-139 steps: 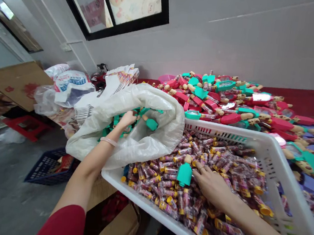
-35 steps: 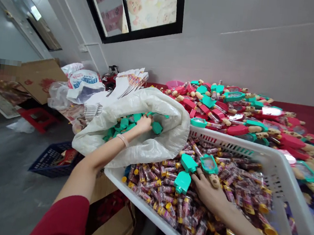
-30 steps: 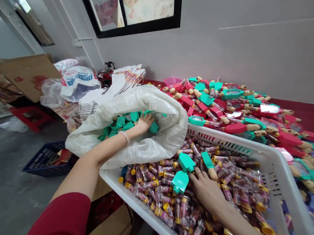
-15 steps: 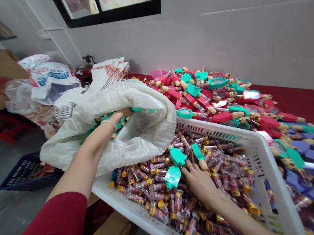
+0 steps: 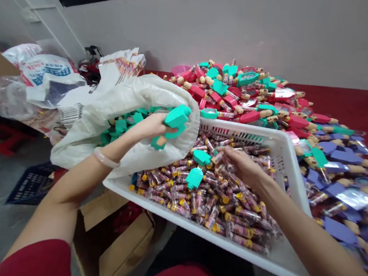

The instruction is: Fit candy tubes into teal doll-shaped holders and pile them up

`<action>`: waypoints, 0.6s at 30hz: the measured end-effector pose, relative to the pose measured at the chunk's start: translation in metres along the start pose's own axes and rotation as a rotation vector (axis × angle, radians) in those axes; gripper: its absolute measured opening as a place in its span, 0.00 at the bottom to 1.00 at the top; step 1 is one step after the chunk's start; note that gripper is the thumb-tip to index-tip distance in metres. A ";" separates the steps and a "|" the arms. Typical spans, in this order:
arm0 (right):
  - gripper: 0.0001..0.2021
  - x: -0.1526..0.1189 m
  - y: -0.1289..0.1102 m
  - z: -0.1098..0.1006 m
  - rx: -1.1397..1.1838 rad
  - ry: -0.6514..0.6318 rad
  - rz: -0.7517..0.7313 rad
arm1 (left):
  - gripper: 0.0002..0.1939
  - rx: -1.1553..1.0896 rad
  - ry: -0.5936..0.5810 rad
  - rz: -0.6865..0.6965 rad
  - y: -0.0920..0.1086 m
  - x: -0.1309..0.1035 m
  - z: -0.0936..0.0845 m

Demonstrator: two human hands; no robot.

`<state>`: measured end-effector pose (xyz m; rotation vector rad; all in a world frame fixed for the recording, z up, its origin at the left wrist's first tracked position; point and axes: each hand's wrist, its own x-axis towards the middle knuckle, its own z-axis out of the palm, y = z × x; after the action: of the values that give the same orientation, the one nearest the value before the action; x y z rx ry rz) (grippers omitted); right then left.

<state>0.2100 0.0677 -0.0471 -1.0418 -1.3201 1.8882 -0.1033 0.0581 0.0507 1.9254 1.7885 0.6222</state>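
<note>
My left hand (image 5: 158,126) is closed around several teal ice-pop-shaped plastic cases (image 5: 177,115) at the mouth of a white woven sack (image 5: 165,153). More teal cases (image 5: 121,126) lie inside the sack. My right hand (image 5: 239,162) is over a white plastic basket (image 5: 285,155) filled with clear candy tubes (image 5: 203,203) that have yellow caps. Its fingers are pinched together among the tubes, and what they grip is too small to make out. Two loose teal cases, one upper (image 5: 201,157) and one lower (image 5: 194,178), lie on the tubes to its left.
Red and teal ice-pop toys (image 5: 243,89) are heaped behind the basket, and purple ones (image 5: 349,154) to its right. On the left are folded printed cards (image 5: 121,65), plastic bags (image 5: 48,70) and a blue crate (image 5: 30,186). An open cardboard box (image 5: 123,247) stands below the basket.
My left hand has come up out of the sack with teal cases in it. My right hand has lifted slightly, and the teal case beside it no longer shows on the tubes. The view has shifted.
</note>
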 end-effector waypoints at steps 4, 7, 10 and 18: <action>0.18 0.004 0.004 -0.014 0.135 0.133 -0.121 | 0.15 -0.136 0.003 0.113 0.030 0.013 0.051; 0.18 0.006 0.004 -0.023 0.122 0.165 -0.192 | 0.14 -0.327 0.025 0.043 0.036 0.015 0.081; 0.18 0.007 0.003 -0.027 -0.019 0.188 -0.168 | 0.15 -0.528 -0.083 -0.032 0.033 0.010 0.098; 0.16 0.004 0.008 -0.018 -0.707 0.232 -0.347 | 0.24 -0.659 -0.265 -0.085 0.018 0.003 0.115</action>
<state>0.2228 0.0772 -0.0590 -1.2109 -1.9295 1.0166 -0.0206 0.0579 -0.0306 1.3967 1.2777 0.7661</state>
